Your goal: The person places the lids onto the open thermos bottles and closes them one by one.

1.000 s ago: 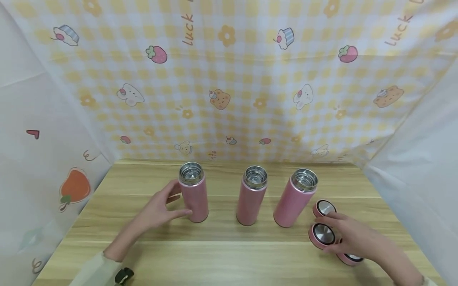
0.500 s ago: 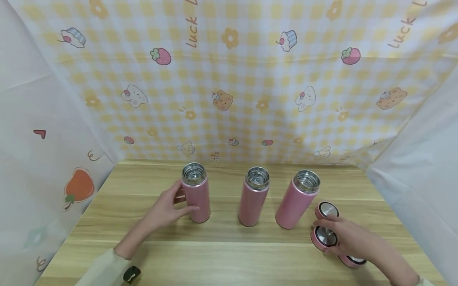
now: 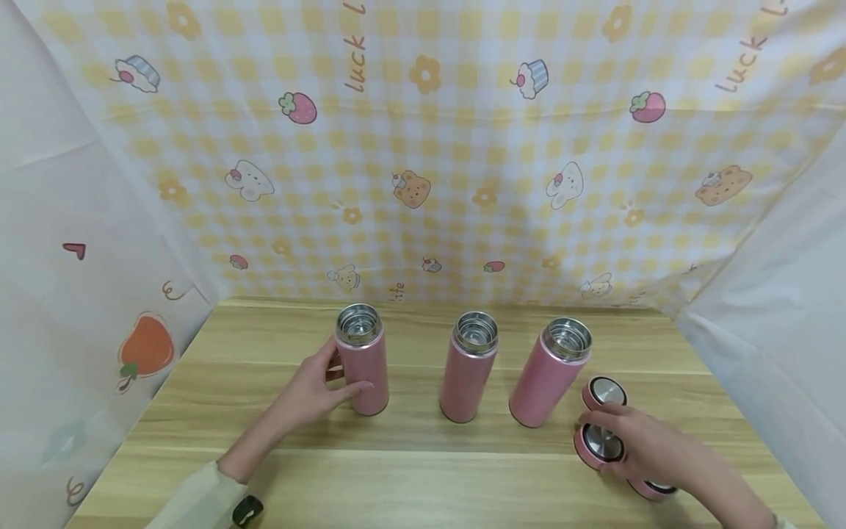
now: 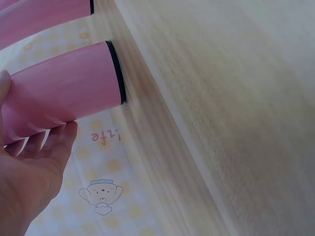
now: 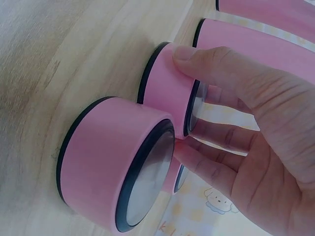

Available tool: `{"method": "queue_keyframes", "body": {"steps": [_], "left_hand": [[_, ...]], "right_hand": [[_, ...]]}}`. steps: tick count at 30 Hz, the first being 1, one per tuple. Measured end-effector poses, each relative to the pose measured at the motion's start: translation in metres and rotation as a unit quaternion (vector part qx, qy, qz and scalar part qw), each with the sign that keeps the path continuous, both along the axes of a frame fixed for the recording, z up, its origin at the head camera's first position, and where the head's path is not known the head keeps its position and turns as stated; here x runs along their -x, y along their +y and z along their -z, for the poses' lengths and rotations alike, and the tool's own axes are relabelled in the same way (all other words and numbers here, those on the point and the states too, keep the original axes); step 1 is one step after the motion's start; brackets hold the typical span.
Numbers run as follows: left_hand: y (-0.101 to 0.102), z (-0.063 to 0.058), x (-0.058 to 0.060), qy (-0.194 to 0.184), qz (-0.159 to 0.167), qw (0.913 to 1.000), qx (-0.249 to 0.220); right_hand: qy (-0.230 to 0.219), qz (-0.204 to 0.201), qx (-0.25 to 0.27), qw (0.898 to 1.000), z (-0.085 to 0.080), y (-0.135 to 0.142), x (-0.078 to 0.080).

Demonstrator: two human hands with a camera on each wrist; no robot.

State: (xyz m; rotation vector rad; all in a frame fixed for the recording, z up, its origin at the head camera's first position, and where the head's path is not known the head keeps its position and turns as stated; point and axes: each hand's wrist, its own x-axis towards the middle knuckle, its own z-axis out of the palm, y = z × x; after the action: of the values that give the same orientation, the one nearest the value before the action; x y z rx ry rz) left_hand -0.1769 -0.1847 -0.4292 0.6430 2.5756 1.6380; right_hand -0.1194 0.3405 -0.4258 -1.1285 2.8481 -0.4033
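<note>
Three pink thermos bottles without lids stand on the wooden table, showing steel mouths. My left hand (image 3: 307,393) holds the left bottle (image 3: 366,371), thumb across its front and fingers reaching round the far side; the left wrist view shows those fingertips against the pink wall (image 4: 69,86). The middle bottle (image 3: 466,382) and right bottle (image 3: 546,382) stand apart from it. At the right, my right hand (image 3: 661,450) grips the middle one of three pink lids (image 3: 590,450), thumb on its side (image 5: 167,83). One lid (image 3: 604,389) lies behind it, another (image 3: 651,489) in front, partly covered by the hand.
The wooden table (image 3: 423,477) ends at a yellow checked cloth backdrop (image 3: 449,147). White cloth walls (image 3: 79,191) close off both sides. A dark band (image 3: 247,510) shows by the left sleeve (image 3: 198,499).
My left thumb has moved further across the bottle's front. My right fingers have drawn in around the middle lid. The head view has shifted slightly; bottles and lids stay in place.
</note>
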Motion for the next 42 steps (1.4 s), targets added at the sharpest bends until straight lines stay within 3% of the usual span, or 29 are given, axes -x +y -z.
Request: {"method": "queue_keyframes", "body": {"steps": [5,13,18,28,34,42], "left_hand": [[0.0,-0.001,-0.002,-0.002,-0.001,1.0,0.002],[0.002,-0.003,-0.003,0.002,-0.004,0.9999,0.01],[0.001,-0.002,-0.002,0.001,-0.004,0.9999,0.011],[0.002,-0.003,-0.003,-0.008,-0.001,0.9999,0.006],[0.002,-0.005,-0.003,-0.012,0.001,0.9999,0.004],[0.002,-0.004,-0.003,-0.009,0.005,0.9999,0.005]], "right_hand": [[-0.002,0.0,-0.003,1.0,-0.001,-0.002,-0.002],[0.081,-0.024,0.005,0.996,-0.002,-0.007,-0.011],[0.091,-0.033,0.0,0.995,-0.004,-0.012,-0.015],[0.067,-0.11,0.07,0.989,-0.008,-0.026,-0.019],[0.07,-0.116,0.071,0.988,-0.015,-0.039,-0.027],[0.004,-0.108,0.06,0.992,-0.025,-0.049,-0.032]]}}
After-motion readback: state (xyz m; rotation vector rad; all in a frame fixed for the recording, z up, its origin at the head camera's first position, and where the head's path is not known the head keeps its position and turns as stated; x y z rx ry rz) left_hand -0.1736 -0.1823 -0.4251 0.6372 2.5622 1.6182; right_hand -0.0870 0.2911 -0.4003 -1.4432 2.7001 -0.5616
